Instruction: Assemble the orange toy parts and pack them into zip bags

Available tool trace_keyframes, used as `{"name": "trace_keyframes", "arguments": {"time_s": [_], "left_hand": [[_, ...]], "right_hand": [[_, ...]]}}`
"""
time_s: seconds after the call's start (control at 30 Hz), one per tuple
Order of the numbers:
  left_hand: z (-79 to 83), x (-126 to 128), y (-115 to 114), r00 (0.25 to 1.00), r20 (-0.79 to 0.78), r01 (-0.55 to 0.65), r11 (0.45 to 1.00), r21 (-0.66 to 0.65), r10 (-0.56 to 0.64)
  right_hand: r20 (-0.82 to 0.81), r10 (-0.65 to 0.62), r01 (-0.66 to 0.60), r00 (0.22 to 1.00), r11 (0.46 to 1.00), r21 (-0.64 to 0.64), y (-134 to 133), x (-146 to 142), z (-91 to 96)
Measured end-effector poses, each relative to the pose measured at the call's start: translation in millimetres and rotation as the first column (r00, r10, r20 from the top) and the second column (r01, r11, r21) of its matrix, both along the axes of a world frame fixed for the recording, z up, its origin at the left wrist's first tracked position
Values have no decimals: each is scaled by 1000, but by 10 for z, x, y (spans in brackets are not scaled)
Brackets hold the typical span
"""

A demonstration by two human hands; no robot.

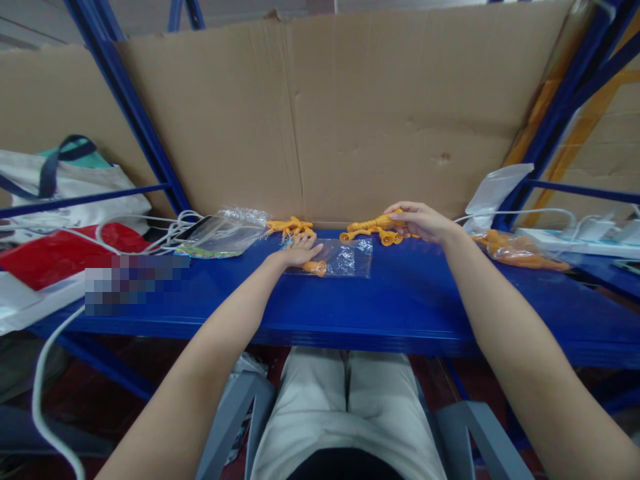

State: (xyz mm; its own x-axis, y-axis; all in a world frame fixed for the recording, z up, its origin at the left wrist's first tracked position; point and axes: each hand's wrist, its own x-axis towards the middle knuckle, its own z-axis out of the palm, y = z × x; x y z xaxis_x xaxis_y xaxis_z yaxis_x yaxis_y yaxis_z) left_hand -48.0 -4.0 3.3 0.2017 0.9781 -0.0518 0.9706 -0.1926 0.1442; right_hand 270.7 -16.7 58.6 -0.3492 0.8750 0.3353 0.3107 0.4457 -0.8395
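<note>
My left hand [301,251] lies flat with fingers stretched on a small clear plastic bag [350,259] on the blue shelf [350,307]. One orange plastic piece [316,268] sits in the bag by my palm. My right hand [423,220] curls over a pile of orange plastic pieces [373,230] at the back of the shelf, fingers closed on one of them. A second small pile of orange pieces [290,227] lies just beyond my left hand.
A stack of clear bags [223,233] lies to the left with white cables [173,230]. A filled bag of orange pieces [517,250] and a white power strip [575,241] are on the right. Cardboard [350,113] backs the shelf. A red item [60,253] and tote bag [65,180] are far left.
</note>
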Motion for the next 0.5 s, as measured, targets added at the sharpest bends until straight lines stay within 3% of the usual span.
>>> {"name": "trace_keyframes", "arguments": {"time_s": [0.1, 0.23, 0.5], "left_hand": [[-2, -7, 0, 1000, 6, 7, 1000, 2, -7], [2, -3, -9, 1000, 5, 8, 1000, -9, -8], [-6, -16, 9, 1000, -1, 21, 1000, 7, -21]], "right_hand": [[97, 64, -53, 993, 992, -110, -13, 79, -34], [241, -8, 47, 971, 986, -160, 43, 144, -126], [219, 58, -9, 974, 976, -218, 94, -8, -217]]}}
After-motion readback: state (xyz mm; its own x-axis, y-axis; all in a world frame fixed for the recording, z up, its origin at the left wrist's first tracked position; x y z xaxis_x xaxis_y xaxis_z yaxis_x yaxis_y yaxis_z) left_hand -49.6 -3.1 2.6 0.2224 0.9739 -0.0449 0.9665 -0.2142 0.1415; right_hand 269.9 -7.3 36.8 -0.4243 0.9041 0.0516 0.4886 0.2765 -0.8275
